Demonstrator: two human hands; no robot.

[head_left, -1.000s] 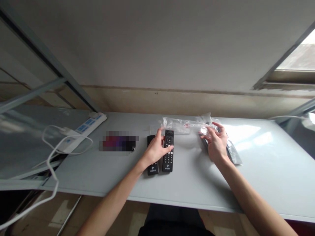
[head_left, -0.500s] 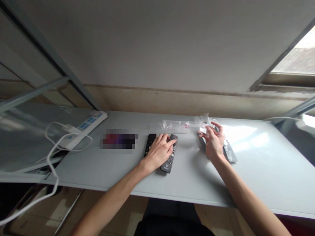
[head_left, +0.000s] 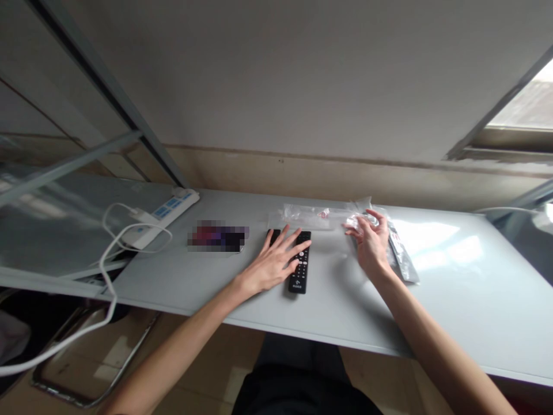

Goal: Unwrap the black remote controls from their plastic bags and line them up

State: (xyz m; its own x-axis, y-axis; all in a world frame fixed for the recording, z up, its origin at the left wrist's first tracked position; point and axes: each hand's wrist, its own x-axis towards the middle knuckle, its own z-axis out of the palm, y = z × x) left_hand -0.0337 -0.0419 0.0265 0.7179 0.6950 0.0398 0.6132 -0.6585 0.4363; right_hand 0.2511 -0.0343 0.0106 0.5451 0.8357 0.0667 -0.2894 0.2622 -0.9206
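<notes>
Your left hand (head_left: 271, 266) lies flat, fingers spread, across two black remotes (head_left: 299, 262) side by side on the table (head_left: 453, 311), likely squaring them up. Your right hand (head_left: 368, 245), fingers loosely apart and gripping nothing, hovers by the clear bags (head_left: 400, 253) near the wall.

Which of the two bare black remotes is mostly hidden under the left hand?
The left-hand remote; only its far end shows beyond the left hand. The other remote lies nearly uncovered, buttons up.

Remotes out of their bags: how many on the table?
2: one remote by the left hand's fingertips, another mostly hidden beneath that hand. The plastic bags may hold more.
</notes>
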